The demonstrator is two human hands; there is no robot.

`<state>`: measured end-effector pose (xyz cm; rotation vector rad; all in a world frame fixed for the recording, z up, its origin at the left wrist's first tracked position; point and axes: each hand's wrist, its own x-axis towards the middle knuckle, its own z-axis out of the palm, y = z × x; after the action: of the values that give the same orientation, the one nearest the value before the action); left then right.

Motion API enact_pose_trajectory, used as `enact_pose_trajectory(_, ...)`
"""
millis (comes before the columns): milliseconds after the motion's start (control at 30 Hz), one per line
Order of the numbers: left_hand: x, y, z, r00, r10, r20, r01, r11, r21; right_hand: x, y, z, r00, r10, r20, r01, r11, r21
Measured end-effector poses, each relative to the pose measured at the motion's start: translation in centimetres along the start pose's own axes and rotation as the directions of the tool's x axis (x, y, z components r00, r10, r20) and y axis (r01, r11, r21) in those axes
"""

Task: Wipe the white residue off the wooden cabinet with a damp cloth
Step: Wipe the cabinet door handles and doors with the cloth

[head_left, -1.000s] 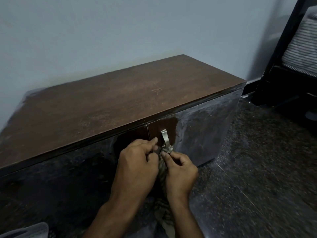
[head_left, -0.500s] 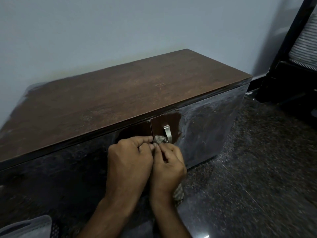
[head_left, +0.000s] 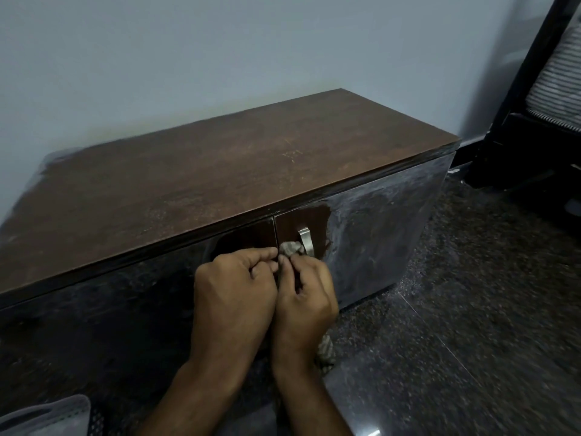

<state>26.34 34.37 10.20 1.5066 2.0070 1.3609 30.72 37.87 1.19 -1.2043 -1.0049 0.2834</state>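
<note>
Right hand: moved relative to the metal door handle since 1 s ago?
Yes. The right hand has shifted left of the silver metal handle, bunching the patterned cloth beside it.

A low wooden cabinet (head_left: 220, 171) stands against the wall, white residue (head_left: 377, 215) smearing its right door; a bunched patterned cloth (head_left: 290, 248) presses beside the door's metal handle (head_left: 305, 242).

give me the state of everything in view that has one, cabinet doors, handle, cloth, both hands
left cabinet door: shut, dark and glossy
right cabinet door: shut, white residue across most of it, a wiped patch around the handle
metal handle: upright, cloth bunched against its left side
cloth: bunched up, pinched by both hands, one end hanging below
left hand: closed on the cloth
right hand: closed on the cloth
cabinet top: faint pale marks
</note>
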Motion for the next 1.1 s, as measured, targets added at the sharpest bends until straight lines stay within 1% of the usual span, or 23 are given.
enact_pose_trajectory(33, 0.0, 0.0, 0.0, 1.000, 0.002, 0.000, -0.002, 1.000, -0.005, 0.2, -0.1, 0.1, 0.999, -0.046, 0.011, 0.046, 0.999, -0.012)
enact_pose_trajectory(100, -0.1, -0.1, 0.1, 1.000, -0.003, 0.013, 0.003, 1.000, -0.008, -0.2, 0.4, -0.2, 0.988, -0.125, 0.091, 0.133, 0.987, -0.095)
enact_pose_trajectory(133, -0.1, -0.2, 0.1, 1.000, -0.007, 0.019, 0.007, 1.000, 0.000, -0.6, 0.9, -0.5, 0.981, -0.139, 0.136, 0.159, 0.977, -0.144)
enact_pose_trajectory(200, 0.0, -0.4, 0.1, 0.999, -0.011, 0.030, 0.010, 1.000, 0.017, -1.1, 1.9, -1.2, 0.974, -0.115, 0.193, 0.156, 0.964, -0.213)
enact_pose_trajectory(267, 0.0, -0.3, 0.1, 0.999, -0.011, 0.043, 0.010, 1.000, 0.028, -1.1, 2.1, -1.7, 0.978, -0.087, 0.188, 0.130, 0.966, -0.226)
enact_pose_trajectory(400, -0.2, 0.2, 0.2, 0.997, 0.013, 0.070, -0.013, 1.000, -0.001, -0.5, 0.9, -1.4, 0.976, -0.149, 0.161, 0.177, 0.968, -0.179)
enact_pose_trajectory(467, -0.3, 0.2, 0.2, 0.996, 0.026, 0.085, -0.026, 1.000, -0.008, -0.3, 0.5, -1.1, 0.981, -0.113, 0.160, 0.146, 0.966, -0.211)
enact_pose_trajectory(567, -0.3, -0.1, 0.2, 0.994, 0.022, 0.110, -0.023, 1.000, 0.011, -0.8, 0.1, -1.0, 0.978, -0.039, 0.204, 0.097, 0.954, -0.283)
enact_pose_trajectory(633, -0.2, -0.3, 0.2, 0.989, 0.024, 0.147, -0.029, 0.999, 0.032, -1.1, 0.1, -1.0, 0.977, 0.020, 0.214, 0.037, 0.966, -0.257)
enact_pose_trajectory(733, -0.2, -0.1, 0.2, 0.979, 0.042, 0.198, -0.054, 0.997, 0.054, -0.9, -0.2, -1.2, 0.971, 0.202, 0.127, -0.181, 0.971, -0.158)
enact_pose_trajectory(767, -0.2, -0.1, 0.2, 0.978, 0.040, 0.204, -0.051, 0.997, 0.050, -0.8, -0.4, -1.5, 0.974, 0.211, 0.076, -0.202, 0.973, -0.111)
enact_pose_trajectory(833, -0.1, 0.0, 0.2, 0.977, 0.040, 0.211, -0.053, 0.997, 0.053, -0.3, -1.1, -2.4, 0.988, 0.143, -0.064, -0.145, 0.989, -0.015)
enact_pose_trajectory(867, -0.1, 0.0, 0.2, 0.976, 0.049, 0.214, -0.064, 0.996, 0.061, 0.2, -1.4, -2.6, 0.982, 0.133, -0.136, -0.130, 0.991, 0.026)
enact_pose_trajectory(900, -0.1, -0.1, 0.3, 0.974, 0.065, 0.216, -0.081, 0.994, 0.069, 0.8, -1.6, -2.7, 0.972, 0.147, -0.185, -0.139, 0.989, 0.057)
enact_pose_trajectory(933, -0.1, 0.0, 0.3, 0.972, 0.088, 0.218, -0.106, 0.992, 0.072, 1.6, -1.7, -2.8, 0.964, 0.176, -0.200, -0.163, 0.983, 0.080)
enact_pose_trajectory(967, -0.1, 0.1, 0.4, 0.969, 0.116, 0.220, -0.135, 0.988, 0.072, 2.4, -1.7, -2.8, 0.962, 0.221, -0.163, -0.208, 0.974, 0.094)
enact_pose_trajectory(1033, -0.1, 0.0, 0.5, 0.952, 0.175, 0.250, -0.200, 0.977, 0.076, 3.7, -1.3, -2.7, 0.947, 0.321, 0.007, -0.321, 0.944, 0.072)
enact_pose_trajectory(1100, -0.2, -0.2, 0.7, 0.930, 0.199, 0.310, -0.242, 0.964, 0.109, 4.4, -0.8, -3.0, 0.920, 0.365, 0.142, -0.377, 0.924, 0.062)
